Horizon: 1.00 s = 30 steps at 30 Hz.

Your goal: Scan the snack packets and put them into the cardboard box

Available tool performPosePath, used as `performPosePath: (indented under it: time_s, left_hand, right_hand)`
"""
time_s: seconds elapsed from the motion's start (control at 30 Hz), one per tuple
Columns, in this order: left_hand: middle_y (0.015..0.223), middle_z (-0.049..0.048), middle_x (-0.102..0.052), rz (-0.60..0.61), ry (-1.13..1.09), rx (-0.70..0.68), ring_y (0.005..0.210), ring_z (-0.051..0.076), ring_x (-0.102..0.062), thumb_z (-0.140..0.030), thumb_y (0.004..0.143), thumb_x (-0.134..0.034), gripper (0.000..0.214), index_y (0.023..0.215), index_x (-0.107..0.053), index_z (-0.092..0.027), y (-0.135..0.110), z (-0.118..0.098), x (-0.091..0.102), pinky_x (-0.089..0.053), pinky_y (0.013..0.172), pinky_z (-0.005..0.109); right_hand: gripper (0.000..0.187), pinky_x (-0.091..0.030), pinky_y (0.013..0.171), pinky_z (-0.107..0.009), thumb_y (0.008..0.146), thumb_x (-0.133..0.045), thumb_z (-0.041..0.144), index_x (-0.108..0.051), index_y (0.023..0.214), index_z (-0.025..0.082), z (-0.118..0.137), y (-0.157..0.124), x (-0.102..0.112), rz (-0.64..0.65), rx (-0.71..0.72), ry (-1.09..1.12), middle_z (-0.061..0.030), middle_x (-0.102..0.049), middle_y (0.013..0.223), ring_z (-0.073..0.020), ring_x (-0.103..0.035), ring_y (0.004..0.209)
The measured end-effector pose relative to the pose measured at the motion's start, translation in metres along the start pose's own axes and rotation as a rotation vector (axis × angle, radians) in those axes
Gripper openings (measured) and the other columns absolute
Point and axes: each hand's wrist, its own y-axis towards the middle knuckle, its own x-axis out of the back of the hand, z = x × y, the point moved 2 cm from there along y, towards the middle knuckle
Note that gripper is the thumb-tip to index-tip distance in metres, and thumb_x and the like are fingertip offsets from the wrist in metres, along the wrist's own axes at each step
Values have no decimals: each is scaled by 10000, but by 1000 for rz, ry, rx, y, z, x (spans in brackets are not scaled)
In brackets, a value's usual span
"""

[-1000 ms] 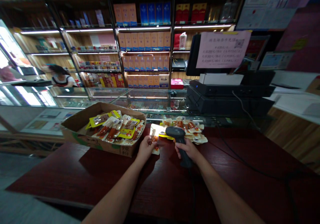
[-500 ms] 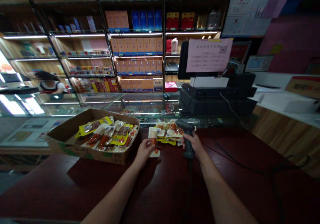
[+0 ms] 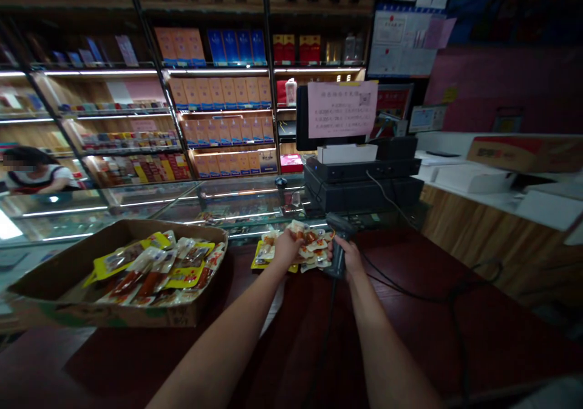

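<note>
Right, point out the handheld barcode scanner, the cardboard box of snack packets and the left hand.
handheld barcode scanner (image 3: pixel 337 265): head view, on the black grip.
cardboard box (image 3: pixel 104 316): head view, on the front wall.
left hand (image 3: pixel 286 251): head view, on the back of the hand.

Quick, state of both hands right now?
Left hand: closed, holding a snack packet.
Right hand: closed, holding a barcode scanner.

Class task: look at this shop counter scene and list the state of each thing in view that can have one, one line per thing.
left hand: closed on a snack packet
right hand: gripping a barcode scanner
barcode scanner: held upright, cable attached
cardboard box: open, filled with sealed packets
loose packets: piled on the counter
paper notice: hanging on the monitor
</note>
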Motion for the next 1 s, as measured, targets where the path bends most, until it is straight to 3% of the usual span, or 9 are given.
performPosePath:
  time_s: [0.37, 0.57, 0.67, 0.77, 0.9, 1.0]
  left_hand:
    - [991, 183, -627, 59, 365, -74, 911, 256, -616, -366, 749, -593, 303, 920, -641, -121, 5, -25, -11, -430, 756, 302]
    - [1043, 171, -575, -3, 345, -73, 865, 244, -615, -489, 795, -495, 403, 935, -648, -144, -9, -18, 6, -430, 777, 331]
    - [1064, 135, -561, -84, 317, -73, 873, 226, -606, -488, 788, -503, 391, 962, -633, -162, -21, -4, 32, -429, 784, 314]
    - [1060, 97, -562, -187, 312, -102, 905, 207, -589, -423, 793, -517, 298, 929, -626, -182, -32, 21, 72, -425, 805, 292]
    - [975, 89, -582, -333, 395, -88, 928, 213, -568, -360, 795, -492, 243, 905, -613, -180, -43, 70, 145, -422, 849, 311]
    - [1007, 132, -587, -449, 553, 57, 992, 255, -548, -349, 771, -490, 303, 969, -599, -148, -50, 113, 205, -414, 874, 349]
  right_hand:
    - [293, -398, 342, -225, 596, -718, 376, -555, 711, 161, -2, -1, -5, 22, -2, -17, 32, -562, 471, -111, -501, 344]
    - [292, -403, 348, -232, 593, -711, 390, -544, 667, 163, -6, -4, -12, 59, -33, -65, 33, -549, 461, -104, -482, 342]
    - [305, -408, 348, -231, 590, -720, 390, -551, 698, 161, -12, -7, -18, 93, -62, -93, 32, -559, 483, -103, -486, 351]
    - [301, -425, 356, -238, 605, -720, 376, -564, 753, 164, -20, -12, -26, 157, -75, -117, 36, -562, 499, -106, -491, 361]
    - [263, -444, 367, -238, 650, -692, 379, -545, 699, 167, -35, -23, -39, 278, -102, -160, 23, -570, 525, -102, -499, 372]
    - [257, -446, 373, -234, 674, -675, 372, -562, 778, 165, -46, -33, -48, 359, -142, -194, 23, -576, 544, -103, -508, 378]
